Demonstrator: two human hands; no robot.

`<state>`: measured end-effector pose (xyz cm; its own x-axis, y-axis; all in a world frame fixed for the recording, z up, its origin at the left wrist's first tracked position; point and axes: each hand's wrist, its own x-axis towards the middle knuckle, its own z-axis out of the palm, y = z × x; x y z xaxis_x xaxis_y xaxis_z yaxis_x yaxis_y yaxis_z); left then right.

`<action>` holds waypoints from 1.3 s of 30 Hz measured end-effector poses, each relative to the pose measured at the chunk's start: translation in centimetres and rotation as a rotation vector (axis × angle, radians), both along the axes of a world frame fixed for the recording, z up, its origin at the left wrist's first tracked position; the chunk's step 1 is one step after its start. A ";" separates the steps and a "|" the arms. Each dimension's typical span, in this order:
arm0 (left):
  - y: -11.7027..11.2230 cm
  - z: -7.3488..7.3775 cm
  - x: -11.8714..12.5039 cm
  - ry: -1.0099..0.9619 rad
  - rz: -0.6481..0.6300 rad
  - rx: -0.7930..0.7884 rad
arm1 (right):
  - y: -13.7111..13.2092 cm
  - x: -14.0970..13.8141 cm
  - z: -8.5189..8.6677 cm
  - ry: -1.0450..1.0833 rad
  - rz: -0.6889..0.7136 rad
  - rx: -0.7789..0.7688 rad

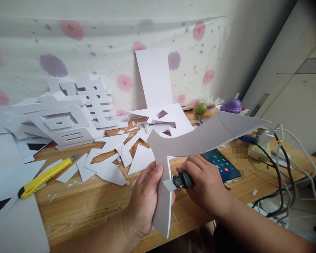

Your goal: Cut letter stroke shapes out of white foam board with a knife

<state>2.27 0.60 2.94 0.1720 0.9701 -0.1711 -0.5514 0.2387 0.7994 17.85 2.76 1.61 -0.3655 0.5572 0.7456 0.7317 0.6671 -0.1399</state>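
My left hand (pixel 150 196) grips the narrow lower strip of a white foam board cutout (pixel 195 140), thumb in front and fingers behind. The cutout is held up above the table, its long curved arm sweeping to the upper right. My right hand (pixel 206 184) is closed around a black utility knife (pixel 183 180), most of its handle hidden in the fist. Its short blade points left and lies against the right edge of the strip, close to my left thumb. A yellow utility knife (pixel 46 177) rests on white board at the left, blade out.
White board scraps (pixel 105 165) litter the wooden table (pixel 89 211). Cut-out character shapes (pixel 60 119) stand at the back left, and a tall white sheet (pixel 156 77) leans on the wall. A phone (pixel 222 165), a green fruit (pixel 201 108), a purple case (pixel 231 105) and tangled cables (pixel 281 175) lie right.
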 end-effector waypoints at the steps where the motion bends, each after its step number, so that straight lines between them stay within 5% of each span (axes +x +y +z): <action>1: 0.0 0.0 0.0 0.004 0.008 -0.002 | 0.1 0.1 -0.1 -0.004 -0.010 -0.003; 16: -0.2 -0.6 0.2 0.012 -0.059 0.075 | 1.1 0.6 -0.6 0.022 -0.104 -0.039; 22: 0.1 -0.4 0.1 -0.012 -0.005 0.034 | 0.1 -0.2 0.1 0.016 -0.012 -0.045; 39: -0.2 -0.6 0.1 -0.005 -0.068 0.076 | 0.9 -0.1 -0.4 0.036 -0.064 -0.026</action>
<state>2.40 0.37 2.38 0.2382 0.9665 -0.0960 -0.5403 0.2140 0.8138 17.76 3.71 1.17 -0.3013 0.5982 0.7425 0.7670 0.6147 -0.1840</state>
